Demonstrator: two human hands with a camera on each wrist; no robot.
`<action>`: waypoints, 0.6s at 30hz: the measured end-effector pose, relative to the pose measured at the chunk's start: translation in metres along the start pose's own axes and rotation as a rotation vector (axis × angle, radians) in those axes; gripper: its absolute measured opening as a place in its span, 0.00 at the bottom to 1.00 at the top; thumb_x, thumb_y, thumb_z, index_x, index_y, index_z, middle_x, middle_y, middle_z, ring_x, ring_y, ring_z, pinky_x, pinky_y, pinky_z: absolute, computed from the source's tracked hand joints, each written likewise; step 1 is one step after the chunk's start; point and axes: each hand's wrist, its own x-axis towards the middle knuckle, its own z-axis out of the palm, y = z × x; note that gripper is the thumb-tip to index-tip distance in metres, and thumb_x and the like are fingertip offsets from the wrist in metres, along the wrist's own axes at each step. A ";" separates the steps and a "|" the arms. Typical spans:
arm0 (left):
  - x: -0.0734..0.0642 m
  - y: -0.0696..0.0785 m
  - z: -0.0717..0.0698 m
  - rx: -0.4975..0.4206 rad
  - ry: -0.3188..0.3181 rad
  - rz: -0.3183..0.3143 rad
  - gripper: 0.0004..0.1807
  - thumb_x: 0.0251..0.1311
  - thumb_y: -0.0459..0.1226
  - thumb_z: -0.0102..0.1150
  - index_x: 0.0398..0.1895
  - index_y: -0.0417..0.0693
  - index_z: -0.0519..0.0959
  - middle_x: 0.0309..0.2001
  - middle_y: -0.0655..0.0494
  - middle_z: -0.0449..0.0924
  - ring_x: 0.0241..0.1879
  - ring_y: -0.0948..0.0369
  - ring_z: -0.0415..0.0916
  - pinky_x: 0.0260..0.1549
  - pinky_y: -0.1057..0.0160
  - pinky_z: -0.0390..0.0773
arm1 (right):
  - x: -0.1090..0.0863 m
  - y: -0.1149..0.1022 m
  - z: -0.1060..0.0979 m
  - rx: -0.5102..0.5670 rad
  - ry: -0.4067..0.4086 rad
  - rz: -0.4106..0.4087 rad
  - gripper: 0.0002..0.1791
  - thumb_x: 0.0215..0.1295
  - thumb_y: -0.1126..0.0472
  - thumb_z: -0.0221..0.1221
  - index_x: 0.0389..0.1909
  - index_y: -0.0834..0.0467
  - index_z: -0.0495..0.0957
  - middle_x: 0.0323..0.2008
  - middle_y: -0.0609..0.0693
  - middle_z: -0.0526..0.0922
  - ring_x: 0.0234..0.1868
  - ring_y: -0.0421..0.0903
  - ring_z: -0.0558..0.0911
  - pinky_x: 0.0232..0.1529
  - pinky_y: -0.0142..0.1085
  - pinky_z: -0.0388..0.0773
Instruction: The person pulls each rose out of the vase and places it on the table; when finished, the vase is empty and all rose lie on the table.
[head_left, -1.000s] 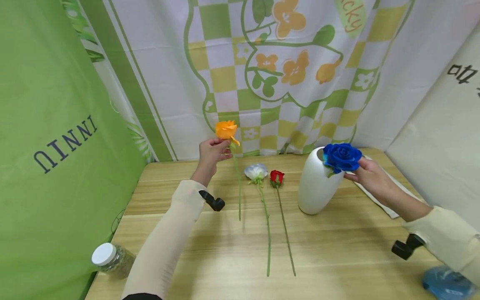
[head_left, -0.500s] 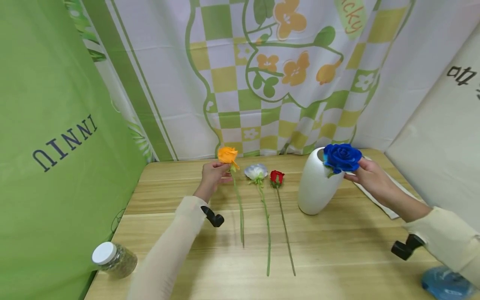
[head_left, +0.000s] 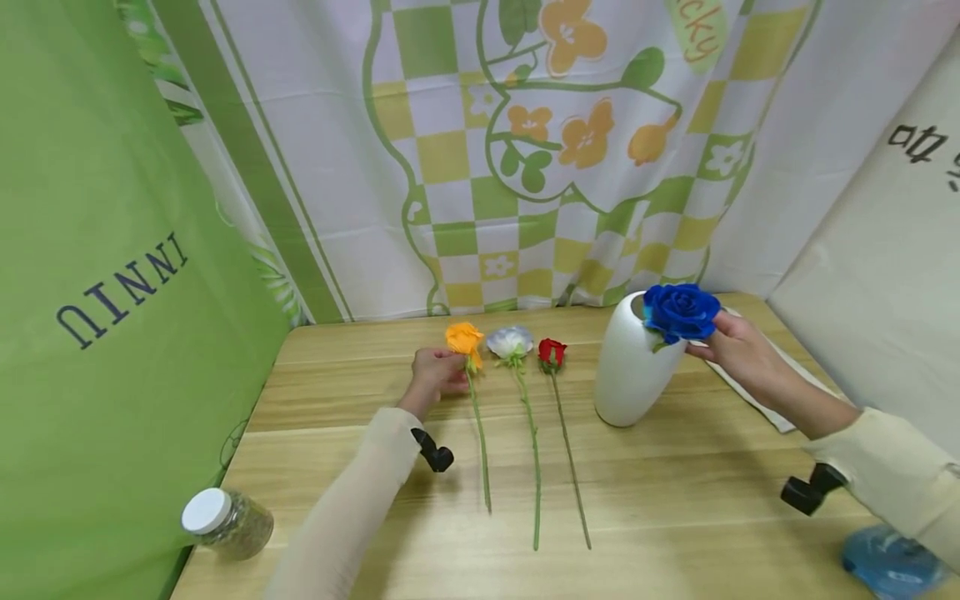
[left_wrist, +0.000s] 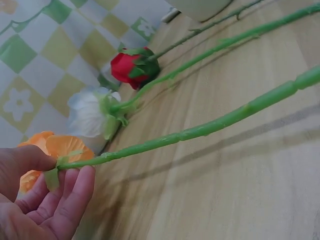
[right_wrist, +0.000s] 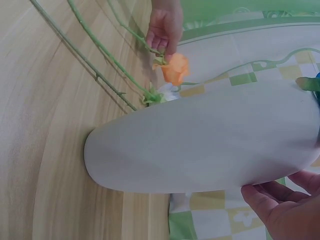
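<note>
My left hand (head_left: 438, 372) pinches an orange rose (head_left: 465, 339) by its green stem, just under the bloom. In the left wrist view that stem (left_wrist: 200, 131) runs slightly above the table, its shadow apart from it. Right of it lie a white flower (head_left: 511, 342) and a red rose (head_left: 552, 354), stems toward me. A white vase (head_left: 633, 367) stands farther right, with a blue rose (head_left: 681, 312) at its mouth. My right hand (head_left: 746, 354) holds the vase near the rim, thumb against its side in the right wrist view; the blue bloom partly hides the fingertips.
A white-lidded jar (head_left: 228, 523) stands at the table's front left. Behind the vase on the right lies a white cloth or sheet (head_left: 765, 400). A blue translucent object (head_left: 892, 562) sits near the front right corner. Curtains border the wooden table (head_left: 660, 517).
My left hand has lowered the orange rose from above the table's back edge to beside the white flower. My right hand, the vase and the blue rose stay put.
</note>
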 end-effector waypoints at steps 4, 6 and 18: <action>0.001 -0.004 0.001 0.015 0.003 -0.007 0.07 0.60 0.28 0.64 0.39 0.34 0.78 0.25 0.48 0.80 0.21 0.58 0.81 0.38 0.48 0.89 | -0.002 -0.002 0.001 -0.017 0.002 -0.002 0.35 0.82 0.53 0.38 0.74 0.77 0.47 0.74 0.76 0.48 0.49 0.11 0.69 0.48 0.16 0.79; 0.000 -0.005 0.001 0.013 0.005 -0.005 0.06 0.59 0.27 0.64 0.38 0.34 0.77 0.24 0.48 0.80 0.20 0.58 0.81 0.35 0.50 0.89 | -0.002 -0.002 0.001 -0.024 -0.001 0.001 0.34 0.82 0.53 0.37 0.74 0.77 0.48 0.74 0.77 0.49 0.49 0.11 0.69 0.48 0.16 0.79; 0.003 -0.008 0.005 0.021 0.039 -0.015 0.06 0.58 0.28 0.65 0.34 0.38 0.76 0.21 0.51 0.79 0.16 0.60 0.79 0.28 0.54 0.89 | -0.003 -0.005 0.001 -0.032 -0.007 0.008 0.36 0.82 0.50 0.37 0.74 0.76 0.47 0.74 0.78 0.48 0.49 0.10 0.68 0.48 0.16 0.79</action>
